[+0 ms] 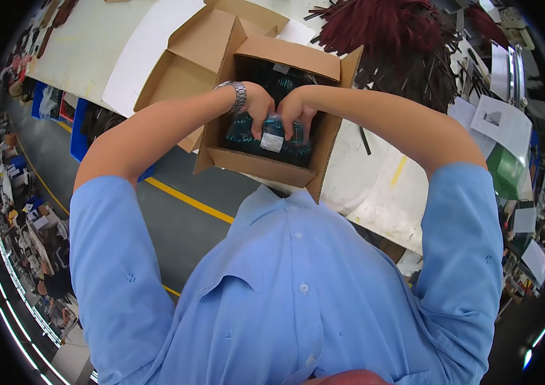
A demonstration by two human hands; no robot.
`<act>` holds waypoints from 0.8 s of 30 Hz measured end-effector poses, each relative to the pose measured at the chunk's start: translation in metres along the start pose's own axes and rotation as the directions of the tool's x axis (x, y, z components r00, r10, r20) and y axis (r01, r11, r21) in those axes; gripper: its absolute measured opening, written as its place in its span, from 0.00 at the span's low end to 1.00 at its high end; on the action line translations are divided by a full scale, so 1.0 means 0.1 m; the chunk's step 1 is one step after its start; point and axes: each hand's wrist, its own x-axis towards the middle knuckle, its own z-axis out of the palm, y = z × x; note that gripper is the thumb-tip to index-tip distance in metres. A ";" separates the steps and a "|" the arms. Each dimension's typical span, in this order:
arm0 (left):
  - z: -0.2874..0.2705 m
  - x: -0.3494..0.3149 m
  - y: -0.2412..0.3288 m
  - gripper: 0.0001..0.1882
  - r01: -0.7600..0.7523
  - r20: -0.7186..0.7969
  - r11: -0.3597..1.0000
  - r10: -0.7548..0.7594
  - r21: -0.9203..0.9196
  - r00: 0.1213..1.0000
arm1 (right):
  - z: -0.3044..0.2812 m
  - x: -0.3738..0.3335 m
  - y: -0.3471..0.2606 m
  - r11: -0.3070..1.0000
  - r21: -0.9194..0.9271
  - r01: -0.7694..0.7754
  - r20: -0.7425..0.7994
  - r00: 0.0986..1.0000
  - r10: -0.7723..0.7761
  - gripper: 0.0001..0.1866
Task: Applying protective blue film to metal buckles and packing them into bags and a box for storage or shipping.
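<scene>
Both of my hands reach down into an open cardboard box (266, 168) on the table. My left hand (258, 106), with a metal-banded watch (240, 96) at its wrist, grips the left side of a clear plastic bag (275, 126). Opposite it, my right hand (298, 108) pinches the same bag from the right, fingers curled downward. Inside the bag are dark teal, shiny pieces whose kind I cannot make out. A white label (272, 142) shows on its front. More bags of dark teal pieces (237, 131) lie around it in the box.
Behind and left of the box lies another opened carton (186, 54). Bundles of dark red strips (381, 25) and black strips (413, 70) are heaped at the far right of the white table (375, 176). Papers (502, 125) and a green container (506, 170) stand right. Blue bins (80, 128) sit left.
</scene>
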 end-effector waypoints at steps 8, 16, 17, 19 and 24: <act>0.40 1.56 -0.59 0.40 0.166 0.081 0.974 -0.180 0.155 0.980 | -0.15 0.15 -0.12 0.292 -0.916 -0.274 -0.379 0.829 -0.412 0.13; 0.58 1.41 -0.52 0.21 0.089 -0.383 0.976 -0.006 0.199 0.924 | 0.66 -1.13 0.69 0.575 -0.788 0.222 -0.552 0.159 -0.818 0.13; 0.70 1.31 -0.45 0.13 0.218 -0.575 0.969 -0.112 0.119 0.810 | 0.84 -1.19 0.80 0.549 -0.793 0.263 -0.564 0.023 -0.826 0.11; 0.63 1.00 0.08 0.12 0.351 -0.563 0.885 -0.130 0.305 0.816 | 1.20 -1.27 1.12 0.550 -0.764 0.338 -0.630 -0.203 -0.750 0.10; 1.11 1.26 -0.11 0.12 0.361 -0.604 0.854 -0.070 0.376 0.794 | 2.01 -1.14 1.68 0.663 -0.488 0.568 -0.863 -0.201 -0.463 0.12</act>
